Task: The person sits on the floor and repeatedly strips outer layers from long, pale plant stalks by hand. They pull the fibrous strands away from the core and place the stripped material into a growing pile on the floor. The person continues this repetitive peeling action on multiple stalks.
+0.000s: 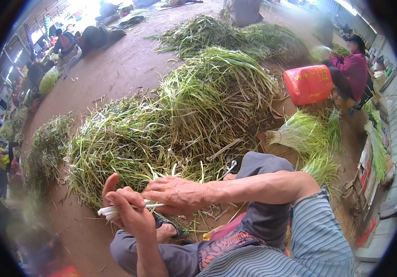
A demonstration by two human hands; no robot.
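Note:
In my left hand (129, 207) is a small bunch of white plant stalks (108, 211), their ends sticking out to the left past my thumb. My left index finger points up, apart from the bunch. My right hand (177, 194) lies across the right end of the same stalks, palm down. Its fingertips hide part of them, so a grip there is not visible. Just beyond both hands rises a large heap of loose green leaves and dry stems (126, 135). A few pale stalks (173, 169) stick out of its near edge.
Tied white-stemmed greens (293, 133) lie at the right, before a red sack (308, 85) bearing writing. A person in a purple top (352, 72) sits beyond. Further heaps (202, 36) stand behind, and a smaller one (48, 152) lies left on the brown floor (122, 69).

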